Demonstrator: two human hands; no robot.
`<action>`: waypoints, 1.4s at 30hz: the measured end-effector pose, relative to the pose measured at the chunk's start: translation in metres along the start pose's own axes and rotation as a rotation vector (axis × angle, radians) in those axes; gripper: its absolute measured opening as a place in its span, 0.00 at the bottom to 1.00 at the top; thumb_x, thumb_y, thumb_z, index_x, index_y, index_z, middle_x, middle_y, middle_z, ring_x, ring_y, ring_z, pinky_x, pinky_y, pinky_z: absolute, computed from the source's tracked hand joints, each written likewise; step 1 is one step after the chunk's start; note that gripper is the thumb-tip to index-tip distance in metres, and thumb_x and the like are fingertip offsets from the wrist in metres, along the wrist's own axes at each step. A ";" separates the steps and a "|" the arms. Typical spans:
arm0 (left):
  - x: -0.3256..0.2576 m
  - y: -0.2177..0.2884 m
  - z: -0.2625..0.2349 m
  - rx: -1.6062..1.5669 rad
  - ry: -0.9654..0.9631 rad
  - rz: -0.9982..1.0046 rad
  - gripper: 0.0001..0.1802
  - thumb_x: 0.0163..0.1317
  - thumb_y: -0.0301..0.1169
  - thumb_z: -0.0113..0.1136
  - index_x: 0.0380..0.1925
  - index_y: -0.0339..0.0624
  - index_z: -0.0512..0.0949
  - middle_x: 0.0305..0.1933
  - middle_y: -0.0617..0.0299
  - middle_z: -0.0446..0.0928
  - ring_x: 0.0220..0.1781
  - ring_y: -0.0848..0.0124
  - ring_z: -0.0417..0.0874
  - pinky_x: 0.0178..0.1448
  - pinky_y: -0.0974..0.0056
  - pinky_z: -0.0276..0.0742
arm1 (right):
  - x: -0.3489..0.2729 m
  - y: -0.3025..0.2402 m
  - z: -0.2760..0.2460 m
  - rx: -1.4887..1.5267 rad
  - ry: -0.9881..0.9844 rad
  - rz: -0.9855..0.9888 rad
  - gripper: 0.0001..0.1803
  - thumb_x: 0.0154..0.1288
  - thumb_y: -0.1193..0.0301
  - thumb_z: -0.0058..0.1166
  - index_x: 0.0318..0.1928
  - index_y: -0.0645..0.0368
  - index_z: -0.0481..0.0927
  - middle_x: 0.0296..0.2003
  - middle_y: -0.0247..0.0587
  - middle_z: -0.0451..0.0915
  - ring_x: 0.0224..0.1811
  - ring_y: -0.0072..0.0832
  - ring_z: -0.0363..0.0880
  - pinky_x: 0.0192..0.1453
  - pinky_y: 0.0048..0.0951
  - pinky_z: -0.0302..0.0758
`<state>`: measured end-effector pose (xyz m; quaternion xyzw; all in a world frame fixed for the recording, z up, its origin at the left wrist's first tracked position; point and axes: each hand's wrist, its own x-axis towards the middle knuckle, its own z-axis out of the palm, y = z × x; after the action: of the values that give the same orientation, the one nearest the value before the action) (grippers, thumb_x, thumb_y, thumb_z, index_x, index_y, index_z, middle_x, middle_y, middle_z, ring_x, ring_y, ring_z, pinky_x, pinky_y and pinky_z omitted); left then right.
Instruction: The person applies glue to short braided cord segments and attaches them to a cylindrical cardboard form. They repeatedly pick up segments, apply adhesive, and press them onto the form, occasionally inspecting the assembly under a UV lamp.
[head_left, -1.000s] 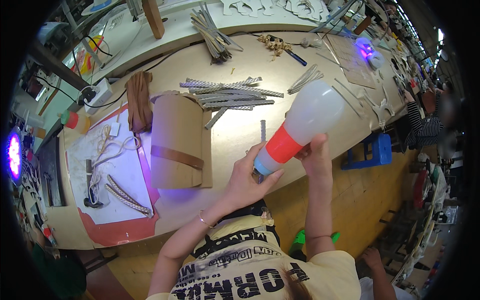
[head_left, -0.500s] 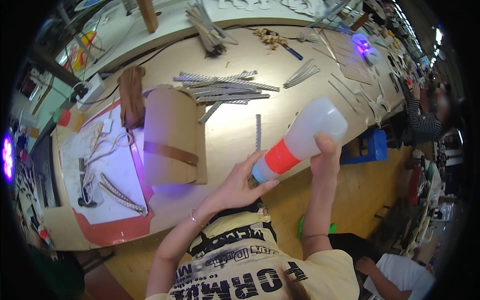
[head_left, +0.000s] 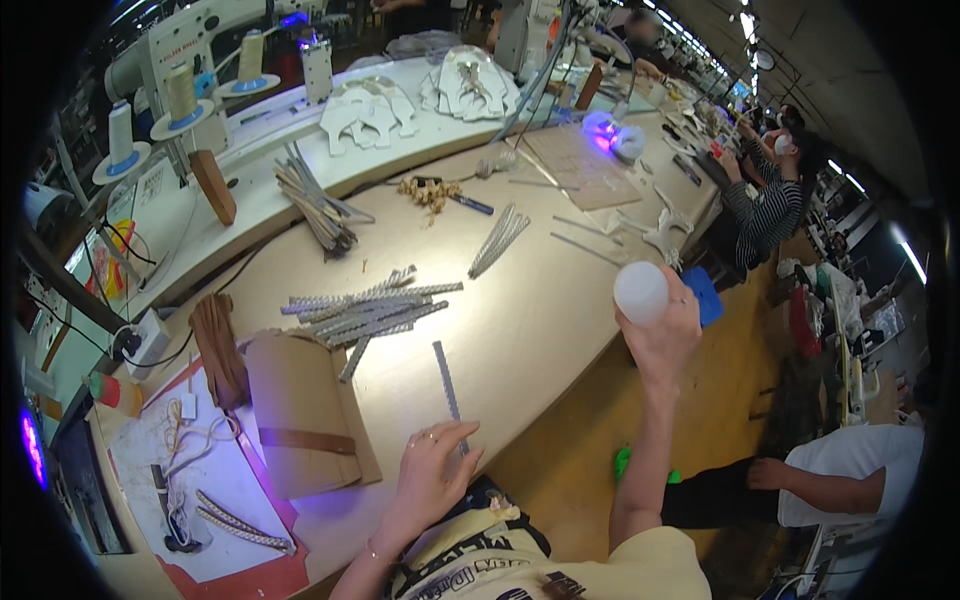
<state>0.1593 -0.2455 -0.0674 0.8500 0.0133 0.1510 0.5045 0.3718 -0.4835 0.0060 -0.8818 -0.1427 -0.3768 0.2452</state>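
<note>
My right hand (head_left: 662,335) is raised beyond the table's edge, gripping a white plastic bottle (head_left: 641,291) whose round bottom faces me. My left hand (head_left: 432,470) rests with fingers spread on the wooden table (head_left: 540,330), its fingertips touching the near end of a single grey strip (head_left: 447,382). A brown cardboard roll with a band (head_left: 300,412) lies just left of that hand. Beyond it is a pile of grey strips (head_left: 365,308).
Sewing machine with thread cones (head_left: 180,90) stands at the back left. White cut shapes (head_left: 420,95), stick bundles (head_left: 318,205) and another strip bundle (head_left: 497,240) lie farther off. Purple lamps (head_left: 603,130) glow. Seated people (head_left: 840,480) work to the right.
My right hand has lifted and tipped the bottle up, so its red cap end no longer shows. My left hand let go of the cap and dropped onto the table by the strip.
</note>
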 end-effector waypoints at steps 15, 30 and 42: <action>-0.004 -0.006 -0.004 -0.010 0.038 0.023 0.13 0.56 0.24 0.63 0.43 0.38 0.80 0.43 0.49 0.81 0.47 0.53 0.81 0.52 0.58 0.74 | 0.008 -0.023 0.006 -0.171 0.067 -0.198 0.31 0.48 0.69 0.72 0.51 0.68 0.73 0.42 0.44 0.81 0.43 0.28 0.82 0.46 0.31 0.80; -0.001 0.013 -0.005 0.138 0.191 0.037 0.40 0.50 0.31 0.72 0.63 0.35 0.64 0.61 0.46 0.69 0.66 0.50 0.67 0.66 0.53 0.64 | -0.037 -0.119 0.005 1.128 -0.655 0.070 0.42 0.43 0.70 0.76 0.59 0.65 0.67 0.46 0.42 0.79 0.47 0.27 0.81 0.51 0.30 0.79; 0.005 0.006 -0.006 -0.191 0.019 -0.020 0.36 0.52 0.31 0.71 0.60 0.37 0.65 0.53 0.45 0.76 0.53 0.49 0.79 0.57 0.53 0.73 | -0.066 -0.108 0.031 1.732 -0.982 0.462 0.72 0.26 0.42 0.79 0.69 0.65 0.54 0.56 0.39 0.71 0.55 0.26 0.73 0.55 0.30 0.73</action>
<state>0.1616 -0.2431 -0.0581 0.7964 0.0119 0.1546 0.5846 0.2990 -0.3803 -0.0258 -0.4648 -0.2774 0.3153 0.7795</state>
